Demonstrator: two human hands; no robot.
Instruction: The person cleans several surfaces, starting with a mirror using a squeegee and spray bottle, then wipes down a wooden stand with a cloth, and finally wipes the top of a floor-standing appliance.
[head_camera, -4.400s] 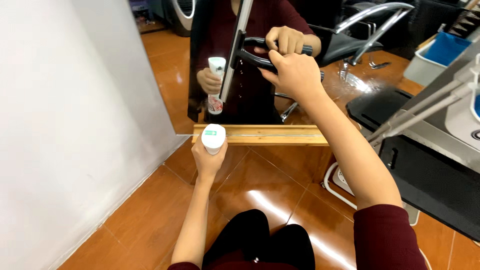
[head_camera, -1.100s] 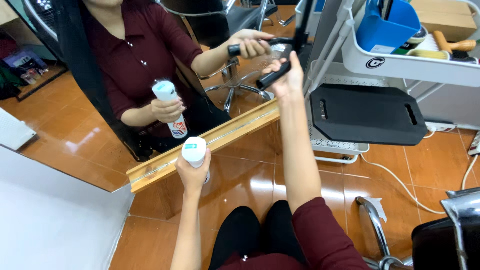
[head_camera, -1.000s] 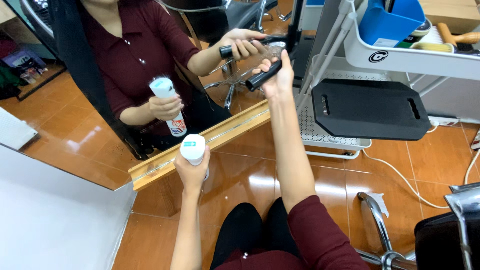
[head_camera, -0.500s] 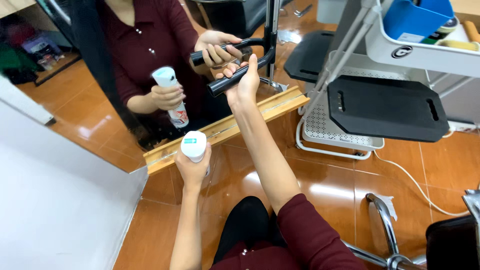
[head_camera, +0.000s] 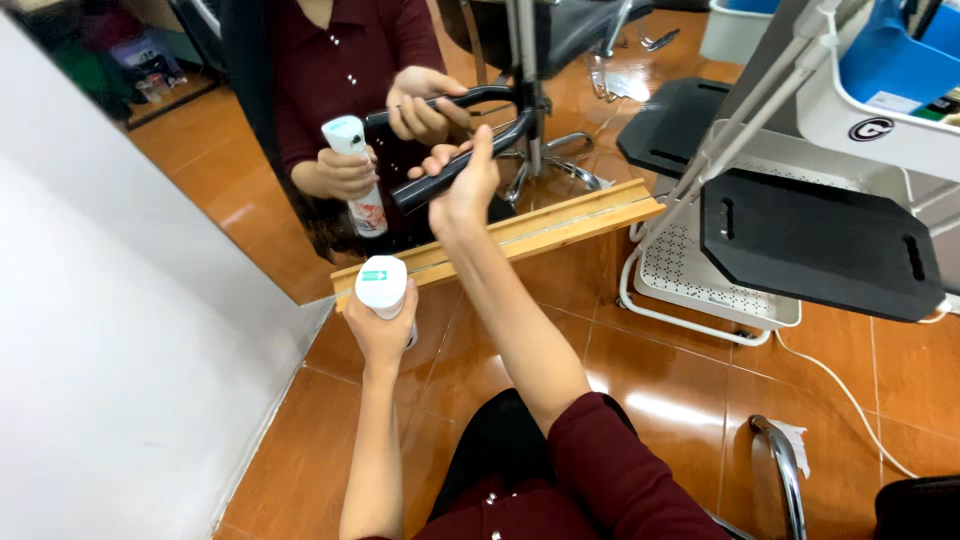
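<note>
My left hand (head_camera: 381, 335) grips a white spray bottle (head_camera: 381, 284) held upright in front of a wood-framed mirror (head_camera: 500, 236). My right hand (head_camera: 462, 182) is raised to the glass and closed around the black handle of a squeegee (head_camera: 455, 166) pressed against the mirror. The mirror shows the reflection of both hands, the bottle and the squeegee. My dark red sleeve (head_camera: 610, 470) runs down toward the bottom of the view.
A white wall (head_camera: 110, 380) stands at the left. A white trolley (head_camera: 740, 200) with black trays and a blue tub (head_camera: 890, 60) is at the right. A white cable (head_camera: 850, 400) lies on the orange tiled floor, near a chrome chair base (head_camera: 785, 480).
The view has swung over the frames, so the mirror now tilts the other way. My right hand with the squeegee has shifted left and lower on the glass. The bottle stays held in my left hand.
</note>
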